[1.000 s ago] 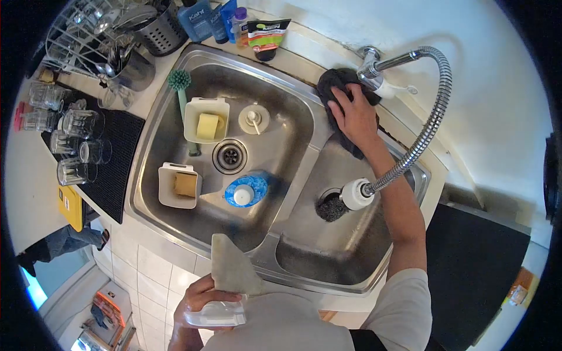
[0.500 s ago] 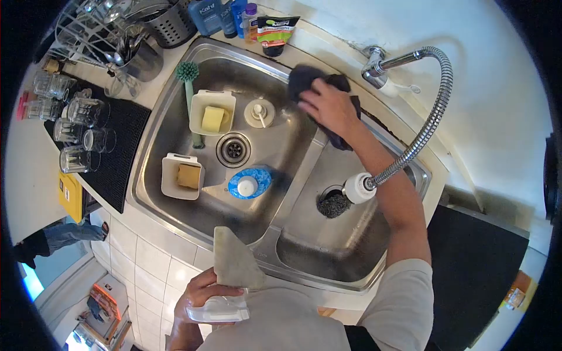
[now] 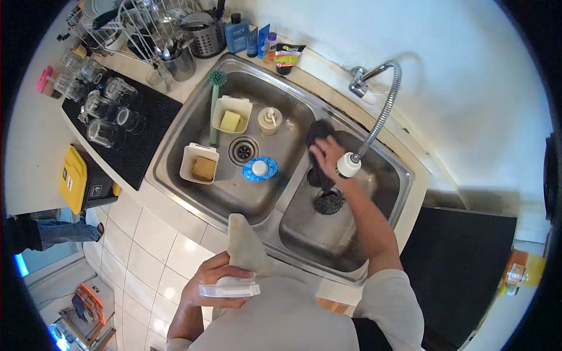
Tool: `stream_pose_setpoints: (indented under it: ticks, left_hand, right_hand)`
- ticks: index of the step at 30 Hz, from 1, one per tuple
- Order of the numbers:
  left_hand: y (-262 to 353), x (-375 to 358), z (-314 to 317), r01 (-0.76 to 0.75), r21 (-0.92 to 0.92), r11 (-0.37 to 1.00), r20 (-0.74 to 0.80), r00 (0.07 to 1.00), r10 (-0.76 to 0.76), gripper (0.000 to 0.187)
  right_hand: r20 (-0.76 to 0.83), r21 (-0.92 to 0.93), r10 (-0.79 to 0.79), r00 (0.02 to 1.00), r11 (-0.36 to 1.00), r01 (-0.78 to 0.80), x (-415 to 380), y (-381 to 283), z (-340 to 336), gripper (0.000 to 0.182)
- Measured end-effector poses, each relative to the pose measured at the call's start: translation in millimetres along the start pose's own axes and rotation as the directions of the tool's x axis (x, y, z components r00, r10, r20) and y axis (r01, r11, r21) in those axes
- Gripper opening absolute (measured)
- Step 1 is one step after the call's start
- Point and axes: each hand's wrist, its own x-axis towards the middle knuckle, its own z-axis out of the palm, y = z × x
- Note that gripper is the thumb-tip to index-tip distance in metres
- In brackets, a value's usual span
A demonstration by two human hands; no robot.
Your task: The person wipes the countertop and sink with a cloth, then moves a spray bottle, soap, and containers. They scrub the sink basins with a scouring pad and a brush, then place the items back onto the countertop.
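Note:
My right hand (image 3: 328, 157) is closed on a dark cloth (image 3: 319, 167), pressing it at the divider and left wall of the smaller sink basin (image 3: 313, 225). The cloth hangs down toward the drain strainer (image 3: 329, 202), which holds dark scraps. Close to my chest, my left hand (image 3: 218, 281) grips a translucent white plastic piece (image 3: 231, 290). A pale, tapered, flat-sided thing (image 3: 244, 244) juts up beside its fingers; whether the two are one object I cannot tell. The white faucet head (image 3: 348, 166) hangs right over my right wrist.
The larger basin (image 3: 228, 202) holds two white tubs (image 3: 188, 169) with sponges, a pump dispenser (image 3: 270, 121), a blue-patterned bottle (image 3: 260, 168) and a green-headed brush (image 3: 216, 82). Glasses stand on a black mat (image 3: 155, 126). Toiletries (image 3: 237, 35) line the back edge. A person's leg (image 3: 70, 230) shows at left.
My right hand has brought the dark cloth from the sink's back ledge down into the smaller basin. The faucet head hangs nearer my wrist. My left hand keeps its hold; the view has shifted.

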Motion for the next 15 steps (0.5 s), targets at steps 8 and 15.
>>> stream_pose_setpoints:
  ticks: [8, 15]
  left_hand:
    - [26.2, -40.9, 14.9, -0.039, 0.05, 0.998, 0.0, 0.999, 0.039, 0.048]
    - [43.6, -69.0, 25.1, -0.002, 0.109, 0.994, -0.086, 0.996, 0.011, 0.047]
  right_hand:
    - [-0.48, -0.071, 0.086, 0.873, 0.988, -0.136, -21.8, -17.4, 35.4, 0.037]
    - [-0.046, -0.048, 0.116, 0.992, 0.992, -0.119, -45.2, -78.8, 29.5, 0.028]
